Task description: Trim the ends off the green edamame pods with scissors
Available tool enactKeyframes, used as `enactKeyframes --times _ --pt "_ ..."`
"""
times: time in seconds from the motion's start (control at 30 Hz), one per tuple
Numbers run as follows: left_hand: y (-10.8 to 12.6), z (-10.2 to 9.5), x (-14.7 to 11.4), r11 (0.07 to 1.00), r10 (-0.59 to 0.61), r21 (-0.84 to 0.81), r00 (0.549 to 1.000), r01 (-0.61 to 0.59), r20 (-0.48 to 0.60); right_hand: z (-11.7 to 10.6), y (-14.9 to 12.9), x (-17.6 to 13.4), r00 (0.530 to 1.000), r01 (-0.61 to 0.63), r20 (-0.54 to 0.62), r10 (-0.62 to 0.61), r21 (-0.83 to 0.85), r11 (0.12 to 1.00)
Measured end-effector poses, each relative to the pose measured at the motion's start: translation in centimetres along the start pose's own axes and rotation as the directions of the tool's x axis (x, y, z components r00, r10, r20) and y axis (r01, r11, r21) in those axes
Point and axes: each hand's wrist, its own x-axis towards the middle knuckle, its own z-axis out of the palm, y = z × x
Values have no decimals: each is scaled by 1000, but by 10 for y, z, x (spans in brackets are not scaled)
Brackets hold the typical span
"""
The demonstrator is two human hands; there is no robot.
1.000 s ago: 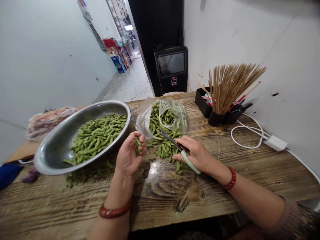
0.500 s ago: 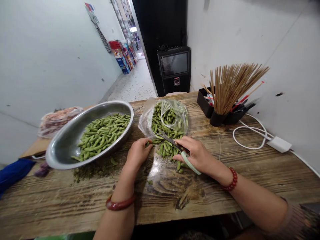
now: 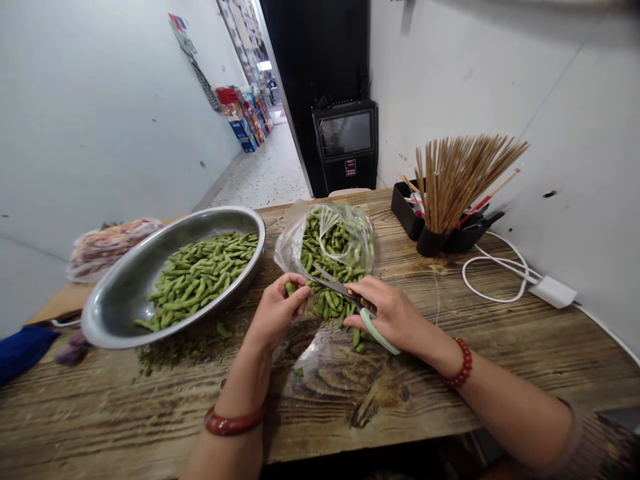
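My left hand [image 3: 280, 308] pinches a green edamame pod [image 3: 290, 289] just above the table, left of the scissors' tips. Scissors [image 3: 373, 327] with pale green handles are gripped in my right hand [image 3: 387, 310]; their blades are parted and point up and left. Beyond both hands, a clear plastic bag [image 3: 290, 240] lies on its side with edamame pods [image 3: 333, 305] spilling from its mouth. A tilted steel basin [image 3: 115, 310] on the left holds a heap of pods [image 3: 200, 273].
Trimmings [image 3: 170, 357] litter the wooden table [image 3: 320, 427] below the basin. A bag of pinkish food [image 3: 113, 247] sits behind it. At the right stand skewers [image 3: 460, 180] in a black holder [image 3: 433, 243], beside a white adapter [image 3: 553, 291] and cable. A blue cloth [image 3: 25, 350] lies far left.
My left hand has lifted slightly and turned, so the pod between its fingers shows more. My right hand stays nearly in place with the scissors. The whole view has shifted a little.
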Motion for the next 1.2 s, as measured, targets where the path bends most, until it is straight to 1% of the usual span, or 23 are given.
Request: enactKeyframes --times 0.07,0.2,0.33,0.43,0.7,1.0,1.2 --pt "1 6 -4 997 -28 -77 999 31 46 0 0 0 1000 1 14 0 -7 1000" --pt "2 14 -9 988 -62 -134 993 75 96 2 2 0 999 9 45 -7 -39 999" --pt "3 19 -12 985 -33 -166 991 54 128 5 3 0 998 16 68 -12 -56 998" --pt "4 21 -14 988 -14 -149 988 38 154 6 2 -1 997 25 71 -22 -43 999" --pt "3 25 -15 984 -34 -166 987 60 154 5 1 -1 997 41 74 -38 -36 999" --pt "2 22 -15 991 -7 -133 985 31 175 4 0 0 997 45 71 -42 -42 998" --pt "2 22 -15 995 -8 -102 990 22 138 3 0 0 996 41 82 -39 -29 999"
